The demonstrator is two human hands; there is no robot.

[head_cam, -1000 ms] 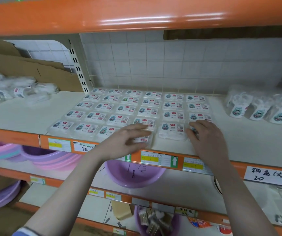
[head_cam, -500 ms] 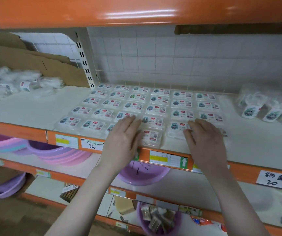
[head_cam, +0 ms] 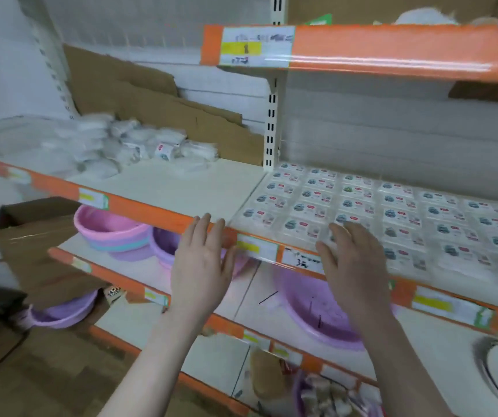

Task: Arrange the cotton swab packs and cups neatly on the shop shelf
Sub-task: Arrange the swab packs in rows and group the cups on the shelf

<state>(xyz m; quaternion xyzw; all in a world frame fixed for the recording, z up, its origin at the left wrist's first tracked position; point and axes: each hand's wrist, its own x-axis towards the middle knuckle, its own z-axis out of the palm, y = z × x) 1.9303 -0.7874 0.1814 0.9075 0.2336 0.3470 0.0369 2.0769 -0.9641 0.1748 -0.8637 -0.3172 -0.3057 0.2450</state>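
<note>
Head view, both hands' fingers spread, empty, L hand [head_cam: 201, 267], R hand [head_cam: 354, 266] over swab packs [head_cam: 392, 212], basins [head_cam: 112, 230] below.

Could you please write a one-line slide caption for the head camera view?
Two open hands, left hand and right hand, at the shelf edge beside a grid of cotton swab packs.

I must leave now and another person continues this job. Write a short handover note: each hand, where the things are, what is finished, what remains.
Left hand: open, holds nothing, in front of the orange shelf edge.
Right hand: open, fingers spread over the front-left swab packs; contact is blurred.
Swab packs: flat in neat rows on the right part of the middle shelf.
Loose white packs: heaped untidily at the back left of the same shelf, before the cardboard.
Done: the grid looks tidy.
Left: sort the heap. No cups are in view now.
</note>
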